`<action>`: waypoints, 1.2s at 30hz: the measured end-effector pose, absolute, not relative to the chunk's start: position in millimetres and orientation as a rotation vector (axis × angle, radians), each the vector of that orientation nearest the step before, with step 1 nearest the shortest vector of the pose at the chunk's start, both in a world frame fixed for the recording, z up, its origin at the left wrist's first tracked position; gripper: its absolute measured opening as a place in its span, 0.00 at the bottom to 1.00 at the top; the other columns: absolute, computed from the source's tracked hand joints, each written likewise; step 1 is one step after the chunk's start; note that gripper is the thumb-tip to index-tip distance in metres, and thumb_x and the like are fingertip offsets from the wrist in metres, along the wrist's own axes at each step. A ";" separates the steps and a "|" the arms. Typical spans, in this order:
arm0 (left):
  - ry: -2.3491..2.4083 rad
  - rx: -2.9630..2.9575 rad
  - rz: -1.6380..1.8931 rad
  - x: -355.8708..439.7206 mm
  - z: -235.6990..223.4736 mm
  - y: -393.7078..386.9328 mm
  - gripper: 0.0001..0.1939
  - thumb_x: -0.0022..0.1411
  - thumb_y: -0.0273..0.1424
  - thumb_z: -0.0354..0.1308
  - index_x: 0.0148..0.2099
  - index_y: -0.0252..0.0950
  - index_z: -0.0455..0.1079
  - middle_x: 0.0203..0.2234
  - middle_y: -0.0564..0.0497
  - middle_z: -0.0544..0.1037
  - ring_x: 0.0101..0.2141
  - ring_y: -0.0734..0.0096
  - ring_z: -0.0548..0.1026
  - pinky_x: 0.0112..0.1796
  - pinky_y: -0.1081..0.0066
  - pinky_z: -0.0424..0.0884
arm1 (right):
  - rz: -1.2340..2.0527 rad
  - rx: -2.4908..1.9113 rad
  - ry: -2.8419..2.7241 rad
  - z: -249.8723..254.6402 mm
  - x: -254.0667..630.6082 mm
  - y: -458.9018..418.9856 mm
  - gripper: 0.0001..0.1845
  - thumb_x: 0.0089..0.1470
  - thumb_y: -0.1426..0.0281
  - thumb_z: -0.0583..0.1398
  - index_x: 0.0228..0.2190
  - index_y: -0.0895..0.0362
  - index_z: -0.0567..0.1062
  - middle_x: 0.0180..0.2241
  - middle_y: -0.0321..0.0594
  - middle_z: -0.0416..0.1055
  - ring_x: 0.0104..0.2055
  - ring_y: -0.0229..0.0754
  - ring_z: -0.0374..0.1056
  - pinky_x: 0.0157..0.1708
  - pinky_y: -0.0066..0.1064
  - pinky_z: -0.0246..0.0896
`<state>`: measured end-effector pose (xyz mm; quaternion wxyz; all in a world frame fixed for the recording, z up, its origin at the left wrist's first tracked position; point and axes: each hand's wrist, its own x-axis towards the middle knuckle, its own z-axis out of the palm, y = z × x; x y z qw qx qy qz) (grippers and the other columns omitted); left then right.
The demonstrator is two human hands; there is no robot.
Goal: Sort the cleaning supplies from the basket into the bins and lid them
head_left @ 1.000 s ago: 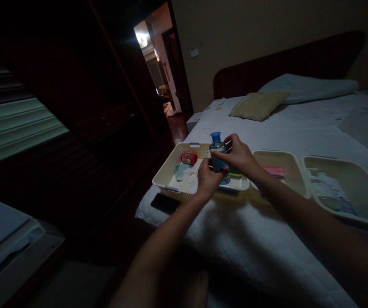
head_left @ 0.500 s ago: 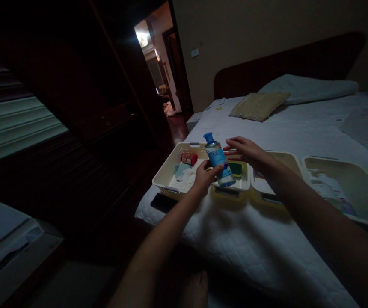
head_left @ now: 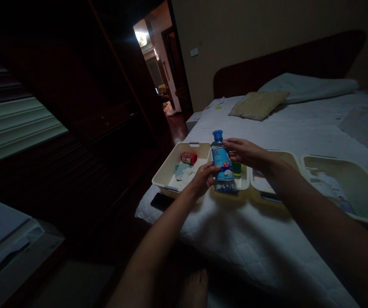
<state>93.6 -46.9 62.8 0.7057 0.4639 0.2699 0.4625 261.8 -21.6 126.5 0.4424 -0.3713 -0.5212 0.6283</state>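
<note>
A clear bottle (head_left: pixel 223 167) with a blue cap and a blue label is held nearly upright above the front of the baskets. My left hand (head_left: pixel 203 177) grips its lower left side, thumb on the label. At the upper right side, the fingers of my right hand (head_left: pixel 243 150) press against the bottle; some fingertips are hidden behind it. Behind the bottle, a green and yellow sponge (head_left: pixel 236 169) lies in the second basket (head_left: pixel 244 185). The left basket (head_left: pixel 163 176) holds a red packet (head_left: pixel 188 158), a pale blue cloth (head_left: pixel 181 171) and white crumpled pieces.
Two more cream baskets stand to the right; the far right basket (head_left: pixel 357 179) contains white bottles (head_left: pixel 328 184). A dark phone (head_left: pixel 161 202) lies on the bed (head_left: pixel 251 239) by the left basket. Farther back are a yellowish cushion (head_left: pixel 259 105) and a pale pillow (head_left: pixel 312 87).
The bottle has moved slightly right and turned, so its label faces me more. My right hand's fingers, apart from it before, now touch its side.
</note>
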 end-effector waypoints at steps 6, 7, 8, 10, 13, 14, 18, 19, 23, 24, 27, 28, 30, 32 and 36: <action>0.631 1.047 0.989 89.0 63.9 -45.6 0.22 0.45 0.36 0.68 0.43 0.31 0.71 0.32 0.48 0.79 0.33 0.68 0.77 0.40 0.67 0.72 | 1.585 -0.871 -1.240 122.8 262.8 -18.6 0.08 0.51 0.68 0.65 0.34 0.57 0.75 0.36 0.41 0.74 0.29 0.33 0.68 0.30 0.24 0.69; 0.631 1.045 0.982 88.8 64.3 -45.6 0.22 0.45 0.35 0.68 0.43 0.31 0.71 0.33 0.48 0.79 0.34 0.67 0.77 0.40 0.67 0.72 | 1.574 -0.881 -1.239 122.9 262.4 -18.9 0.08 0.51 0.68 0.65 0.34 0.57 0.75 0.36 0.41 0.74 0.29 0.33 0.68 0.30 0.24 0.69; 0.625 1.039 0.975 88.7 64.4 -45.4 0.22 0.45 0.35 0.68 0.43 0.31 0.71 0.34 0.47 0.79 0.35 0.66 0.77 0.41 0.67 0.72 | 1.556 -0.899 -1.237 123.1 261.7 -19.7 0.09 0.50 0.68 0.66 0.34 0.57 0.75 0.36 0.41 0.74 0.28 0.33 0.68 0.29 0.24 0.69; 0.602 1.012 0.958 88.3 63.3 -44.1 0.22 0.46 0.35 0.67 0.44 0.32 0.71 0.36 0.46 0.79 0.36 0.66 0.77 0.41 0.66 0.72 | 1.498 -0.953 -1.226 123.5 259.5 -22.0 0.09 0.49 0.68 0.66 0.34 0.57 0.74 0.35 0.41 0.74 0.27 0.32 0.68 0.27 0.23 0.68; 0.585 0.935 0.918 86.2 58.4 -39.8 0.21 0.49 0.35 0.65 0.45 0.32 0.71 0.37 0.45 0.79 0.36 0.66 0.78 0.40 0.67 0.72 | 1.370 -1.048 -1.211 123.0 255.3 -26.1 0.13 0.45 0.67 0.69 0.33 0.58 0.74 0.32 0.40 0.74 0.26 0.33 0.68 0.27 0.25 0.68; 0.588 0.914 0.903 85.1 56.5 -38.0 0.20 0.50 0.35 0.65 0.45 0.32 0.72 0.37 0.45 0.79 0.35 0.66 0.78 0.40 0.67 0.73 | 1.323 -1.070 -1.219 122.5 254.3 -27.2 0.15 0.43 0.67 0.70 0.33 0.58 0.74 0.31 0.40 0.74 0.27 0.34 0.69 0.27 0.26 0.68; 0.635 0.925 0.921 80.1 52.5 -33.2 0.20 0.49 0.38 0.66 0.42 0.33 0.72 0.37 0.46 0.78 0.36 0.67 0.77 0.39 0.68 0.72 | 1.177 -1.108 -1.279 118.9 253.3 -27.9 0.23 0.37 0.63 0.72 0.34 0.58 0.73 0.34 0.43 0.74 0.33 0.39 0.71 0.30 0.30 0.69; 0.664 0.949 0.948 79.1 53.1 -33.0 0.20 0.48 0.38 0.67 0.42 0.34 0.72 0.37 0.47 0.77 0.36 0.68 0.76 0.39 0.69 0.71 | 1.143 -1.118 -1.289 117.8 253.8 -27.1 0.25 0.35 0.62 0.72 0.34 0.58 0.72 0.34 0.43 0.74 0.33 0.41 0.71 0.30 0.31 0.69; 0.811 1.088 1.036 79.7 60.2 -36.7 0.23 0.45 0.37 0.70 0.43 0.35 0.71 0.40 0.50 0.74 0.40 0.71 0.74 0.44 0.68 0.69 | 0.944 -1.188 -1.336 113.8 256.9 -22.1 0.29 0.31 0.59 0.72 0.35 0.57 0.70 0.32 0.41 0.72 0.33 0.44 0.70 0.30 0.36 0.69; 0.839 1.118 1.052 81.4 62.0 -38.2 0.23 0.44 0.36 0.71 0.42 0.35 0.71 0.41 0.49 0.74 0.41 0.70 0.74 0.45 0.66 0.68 | 0.902 -1.207 -1.345 113.3 257.8 -21.0 0.29 0.30 0.59 0.72 0.35 0.57 0.70 0.32 0.40 0.72 0.33 0.44 0.70 0.30 0.36 0.68; 0.892 1.186 1.103 89.1 63.8 -41.9 0.26 0.42 0.37 0.72 0.42 0.34 0.69 0.40 0.48 0.74 0.42 0.68 0.73 0.48 0.64 0.67 | 0.858 -1.265 -1.332 113.3 260.2 -19.7 0.30 0.29 0.59 0.72 0.35 0.56 0.69 0.32 0.40 0.71 0.34 0.45 0.69 0.32 0.37 0.67; 0.902 1.214 1.112 92.0 63.0 -42.7 0.26 0.42 0.37 0.72 0.43 0.34 0.69 0.40 0.47 0.74 0.42 0.67 0.73 0.48 0.63 0.67 | 0.866 -1.279 -1.313 113.7 260.9 -19.9 0.30 0.29 0.60 0.72 0.34 0.56 0.68 0.33 0.39 0.71 0.34 0.45 0.69 0.32 0.37 0.67; 0.920 1.277 1.119 97.5 59.5 -43.6 0.28 0.41 0.37 0.72 0.44 0.33 0.68 0.40 0.45 0.75 0.43 0.65 0.73 0.48 0.62 0.67 | 0.899 -1.291 -1.276 114.6 261.6 -21.0 0.30 0.30 0.59 0.72 0.34 0.56 0.68 0.33 0.39 0.70 0.34 0.44 0.69 0.32 0.37 0.67; 0.949 1.331 1.116 101.7 54.8 -43.4 0.30 0.41 0.37 0.73 0.46 0.33 0.68 0.41 0.44 0.75 0.43 0.64 0.73 0.47 0.61 0.68 | 0.934 -1.279 -1.263 115.3 261.5 -22.4 0.30 0.30 0.59 0.72 0.34 0.55 0.67 0.32 0.38 0.70 0.34 0.44 0.69 0.32 0.36 0.67; 0.993 1.386 1.109 104.5 48.2 -40.8 0.29 0.39 0.36 0.73 0.44 0.32 0.69 0.38 0.44 0.76 0.39 0.64 0.74 0.43 0.62 0.69 | 0.925 -1.254 -1.296 114.8 258.5 -24.4 0.30 0.30 0.58 0.72 0.34 0.55 0.67 0.30 0.38 0.69 0.33 0.43 0.68 0.31 0.36 0.66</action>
